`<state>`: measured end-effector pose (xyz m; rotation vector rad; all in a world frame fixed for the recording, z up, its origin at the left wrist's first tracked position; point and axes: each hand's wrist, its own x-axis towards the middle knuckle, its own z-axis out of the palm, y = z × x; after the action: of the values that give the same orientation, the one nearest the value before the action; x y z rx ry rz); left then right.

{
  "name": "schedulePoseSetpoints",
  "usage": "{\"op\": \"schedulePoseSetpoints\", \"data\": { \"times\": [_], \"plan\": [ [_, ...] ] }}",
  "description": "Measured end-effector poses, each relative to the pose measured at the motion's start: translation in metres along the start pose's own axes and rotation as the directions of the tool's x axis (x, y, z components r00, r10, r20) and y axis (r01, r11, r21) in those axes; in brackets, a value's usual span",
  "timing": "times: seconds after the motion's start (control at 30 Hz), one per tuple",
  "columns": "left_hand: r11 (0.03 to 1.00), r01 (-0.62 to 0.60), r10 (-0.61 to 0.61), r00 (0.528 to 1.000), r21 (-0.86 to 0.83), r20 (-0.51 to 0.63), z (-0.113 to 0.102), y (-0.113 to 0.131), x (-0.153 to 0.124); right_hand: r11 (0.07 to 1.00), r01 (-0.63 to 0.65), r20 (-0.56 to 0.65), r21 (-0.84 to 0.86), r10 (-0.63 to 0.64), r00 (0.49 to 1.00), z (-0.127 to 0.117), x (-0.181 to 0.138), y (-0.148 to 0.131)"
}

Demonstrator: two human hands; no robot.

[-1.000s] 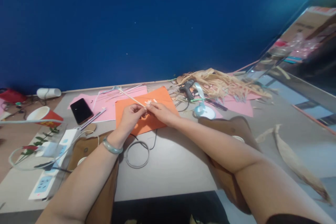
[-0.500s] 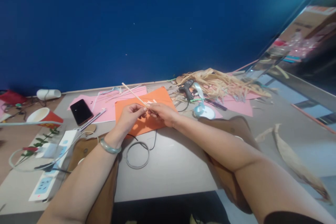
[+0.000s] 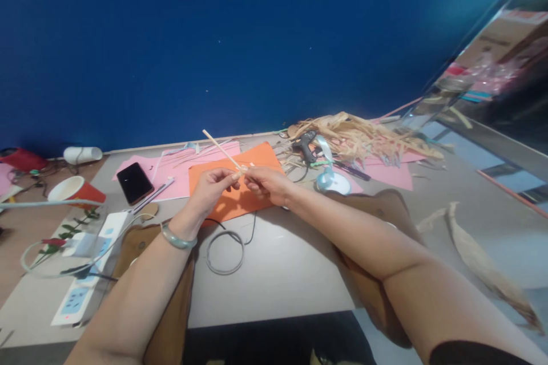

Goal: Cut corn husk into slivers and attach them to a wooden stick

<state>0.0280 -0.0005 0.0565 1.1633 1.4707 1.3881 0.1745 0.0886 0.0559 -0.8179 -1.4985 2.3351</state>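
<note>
A thin, pale straw-coloured stick (image 3: 222, 150) slants up and to the left from between my fingertips, its far end free. My left hand (image 3: 213, 183), below a jade-green bangle, is closed with thumb and forefinger pinching at the stick's lower end. Close against it, my right hand (image 3: 269, 184) is also pinched shut at that same end; my fingers hide exactly how each one grips. Both hands are over an orange sheet (image 3: 235, 208). Small white pieces (image 3: 249, 165) show just behind my right fingers.
A black glue gun (image 3: 306, 147), a ribbon spool (image 3: 338, 184) and a heap of dry husk strips (image 3: 355, 134) are at the right. To the left are a phone (image 3: 134, 183), a paper cup (image 3: 81, 189) and a power strip (image 3: 92, 274). A cable loop (image 3: 208, 254) lies in front.
The stick's upper end has shifted slightly right and up. My right hand has moved a little to the right, covering more of the white pieces on the orange sheet.
</note>
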Motion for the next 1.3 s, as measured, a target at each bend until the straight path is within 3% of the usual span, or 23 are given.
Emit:
{"op": "schedulePoseSetpoints", "data": {
  "times": [0.43, 0.53, 0.63, 0.8, 1.03, 1.17, 1.3],
  "plan": [
    [1.000, 0.018, -0.019, 0.998, -0.022, -0.052, -0.003, -0.002, 0.001, 0.996, -0.006, -0.020, 0.086, 0.008, 1.000, -0.009, -0.005, -0.012],
    [0.999, 0.026, -0.029, 0.996, -0.033, -0.080, -0.006, -0.002, 0.001, 0.984, 0.061, -0.040, 0.168, -0.056, 0.998, -0.016, -0.004, -0.020],
    [0.998, 0.016, -0.022, 0.994, -0.060, -0.110, -0.008, -0.002, 0.001, 0.962, 0.178, -0.137, 0.208, -0.151, 0.979, -0.025, -0.001, -0.024],
    [0.990, 0.043, -0.053, 0.996, -0.137, -0.074, -0.003, -0.003, 0.002, 0.981, 0.166, -0.229, -0.096, -0.184, 0.956, -0.019, 0.007, -0.006],
    [0.996, 0.052, -0.061, 0.992, -0.075, -0.112, 0.000, -0.011, 0.002, 0.805, 0.304, -0.066, -0.509, -0.389, 0.919, -0.001, 0.006, 0.015],
    [1.000, 0.018, -0.017, 0.994, 0.003, -0.106, 0.000, -0.014, 0.003, 0.723, 0.326, -0.036, -0.609, -0.435, 0.900, -0.004, 0.008, 0.020],
    [1.000, 0.005, -0.001, 0.994, 0.031, -0.107, 0.002, -0.015, 0.002, 0.768, 0.299, -0.061, -0.566, -0.401, 0.914, -0.005, 0.011, 0.024]
  ]
}}
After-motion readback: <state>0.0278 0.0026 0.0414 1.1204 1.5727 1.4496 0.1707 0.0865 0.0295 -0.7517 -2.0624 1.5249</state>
